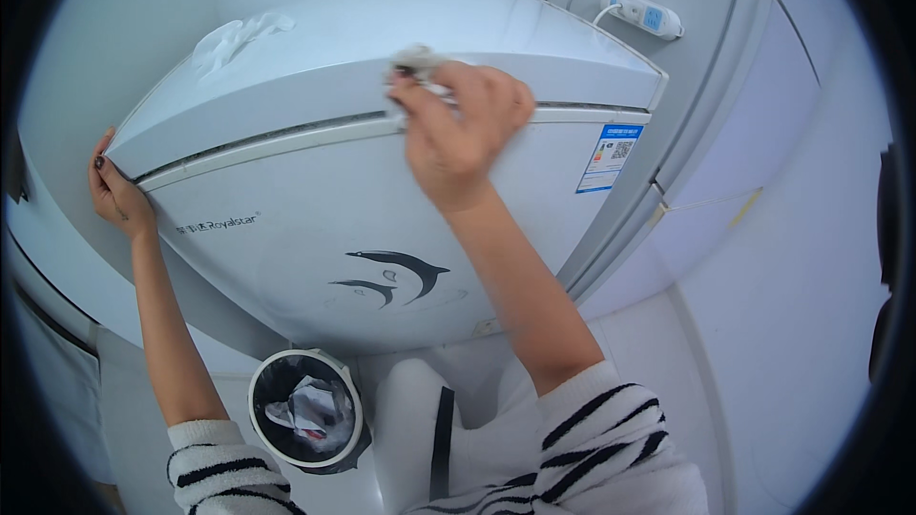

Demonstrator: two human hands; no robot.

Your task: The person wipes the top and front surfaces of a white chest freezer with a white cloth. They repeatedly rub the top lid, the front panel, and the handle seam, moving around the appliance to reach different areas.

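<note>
In front of me stands a white Royalstar chest freezer (286,265) with its lid (401,21) down. My right hand (472,121), slightly blurred, pinches a crumpled, soiled white tissue or cloth (418,61). It is at the middle of the lid's front edge, over the dark lid seam (279,139); whether the tissue touches the seam is hard to tell. At the freezer's front left corner, my left hand (122,189) rests against the side just by the lid, its fingers spread and holding nothing loose. Another crumpled white tissue or thin cloth (232,39) lies on the lid's left part.
A bin (256,400) lined with a black bag stands on the floor before the freezer, with crumpled waste inside. A white power strip (640,13) with a plugged-in cord is fixed to the grey cabinet side at right. An energy label (608,157) marks the freezer's right front.
</note>
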